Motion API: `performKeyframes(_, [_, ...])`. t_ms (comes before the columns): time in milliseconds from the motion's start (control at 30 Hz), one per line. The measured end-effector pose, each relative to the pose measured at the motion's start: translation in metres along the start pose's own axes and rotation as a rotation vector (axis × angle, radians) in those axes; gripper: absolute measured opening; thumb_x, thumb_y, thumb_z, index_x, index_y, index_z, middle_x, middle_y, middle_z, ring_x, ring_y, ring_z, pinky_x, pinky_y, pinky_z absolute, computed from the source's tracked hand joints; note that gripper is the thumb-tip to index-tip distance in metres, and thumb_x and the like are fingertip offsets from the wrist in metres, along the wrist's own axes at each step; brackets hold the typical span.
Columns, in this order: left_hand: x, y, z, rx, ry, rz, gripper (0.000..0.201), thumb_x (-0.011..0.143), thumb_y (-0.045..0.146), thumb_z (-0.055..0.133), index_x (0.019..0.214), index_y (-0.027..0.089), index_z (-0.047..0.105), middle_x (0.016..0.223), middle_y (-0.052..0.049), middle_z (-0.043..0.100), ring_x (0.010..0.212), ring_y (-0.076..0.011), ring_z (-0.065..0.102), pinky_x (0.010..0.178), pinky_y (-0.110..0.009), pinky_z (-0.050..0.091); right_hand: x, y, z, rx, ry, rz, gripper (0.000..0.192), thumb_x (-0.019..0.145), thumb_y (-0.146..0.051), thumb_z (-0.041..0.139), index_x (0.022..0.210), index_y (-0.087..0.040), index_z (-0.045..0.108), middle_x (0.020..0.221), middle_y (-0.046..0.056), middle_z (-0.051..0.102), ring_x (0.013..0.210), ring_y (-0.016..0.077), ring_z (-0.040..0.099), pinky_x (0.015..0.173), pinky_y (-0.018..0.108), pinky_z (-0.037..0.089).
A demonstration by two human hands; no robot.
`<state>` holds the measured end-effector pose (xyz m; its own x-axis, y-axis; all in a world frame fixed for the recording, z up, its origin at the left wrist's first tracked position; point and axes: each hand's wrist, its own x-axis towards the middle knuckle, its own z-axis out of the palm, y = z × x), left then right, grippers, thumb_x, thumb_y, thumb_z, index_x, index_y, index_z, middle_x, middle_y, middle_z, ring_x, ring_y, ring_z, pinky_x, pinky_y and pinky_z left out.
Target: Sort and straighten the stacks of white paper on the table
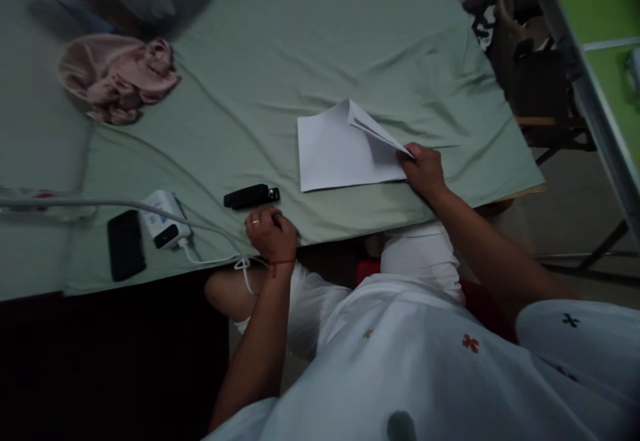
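White sheets of paper (335, 151) lie stacked on the green cloth, and the right edge of the upper ones is lifted and curled over. My right hand (424, 171) pinches them at the lower right corner, thumb on top. Just in front of my left hand (271, 234) lies a black stapler (247, 196) with a silver end, apart from the fingers. That hand rests at the table edge with its fingers curled in. A dark spot shows between thumb and forefinger; whether it is an object or shadow, I cannot make out.
Left of the stapler are a white power bank or adapter (165, 217) with a cable (200, 224), and a black phone (126, 245). A crumpled pink cloth (120, 77) lies farther back. A green-topped table (590, 1) stands at the right, beside a dark chair (545, 87).
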<state>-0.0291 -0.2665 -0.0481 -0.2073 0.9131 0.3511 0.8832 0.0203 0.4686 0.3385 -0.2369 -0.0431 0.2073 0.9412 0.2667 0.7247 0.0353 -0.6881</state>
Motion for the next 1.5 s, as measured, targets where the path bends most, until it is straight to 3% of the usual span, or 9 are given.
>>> performKeyframes(267, [-0.002,-0.004,-0.001,0.006,0.016,0.057,0.013,0.08,0.011,0.054,0.086,0.02,0.062,0.109,-0.018,0.069,0.119,-0.0341,0.058,0.113,-0.054,0.039,-0.002,-0.004,-0.004,0.025,0.001,0.002,0.027,0.093,-0.04,0.052,0.081,-0.021,0.066,0.068,0.002,0.061,0.068,0.0198,0.059,0.067,0.032,0.042])
performKeyframes(900, [-0.007,-0.003,-0.006,-0.001,0.069,0.087,0.012,0.085,0.014,0.054,0.086,0.022,0.063,0.104,-0.013,0.071,0.118,-0.0307,0.06,0.115,-0.055,0.04,-0.009,-0.011,-0.008,0.106,0.023,0.082,0.023,0.092,-0.036,0.058,0.101,-0.022,0.074,0.081,0.003,0.07,0.075,0.0218,0.065,0.073,0.034,0.048])
performKeyframes(1133, [-0.007,-0.004,-0.006,0.029,0.053,0.053,0.012,0.085,0.015,0.053,0.086,0.022,0.062,0.107,-0.013,0.071,0.122,-0.0315,0.059,0.114,-0.054,0.041,-0.009,-0.01,-0.008,0.087,0.012,0.076,0.023,0.093,-0.039,0.057,0.09,-0.022,0.071,0.069,0.001,0.063,0.068,0.0206,0.06,0.069,0.034,0.046])
performKeyframes(1367, [-0.005,-0.004,-0.005,0.005,0.052,0.045,0.01,0.084,0.015,0.056,0.085,0.022,0.063,0.107,-0.014,0.071,0.121,-0.0325,0.059,0.114,-0.055,0.04,-0.009,-0.008,-0.007,0.088,0.007,0.069,0.027,0.093,-0.039,0.055,0.097,-0.022,0.075,0.074,0.002,0.067,0.071,0.021,0.063,0.067,0.032,0.046])
performKeyframes(1500, [-0.006,-0.004,-0.005,-0.027,0.046,0.044,0.011,0.085,0.015,0.055,0.087,0.022,0.063,0.106,-0.015,0.07,0.122,-0.0323,0.057,0.116,-0.056,0.037,-0.009,-0.009,-0.007,0.079,0.02,0.077,0.025,0.092,-0.039,0.057,0.091,-0.021,0.073,0.07,0.002,0.064,0.068,0.0201,0.061,0.067,0.032,0.045])
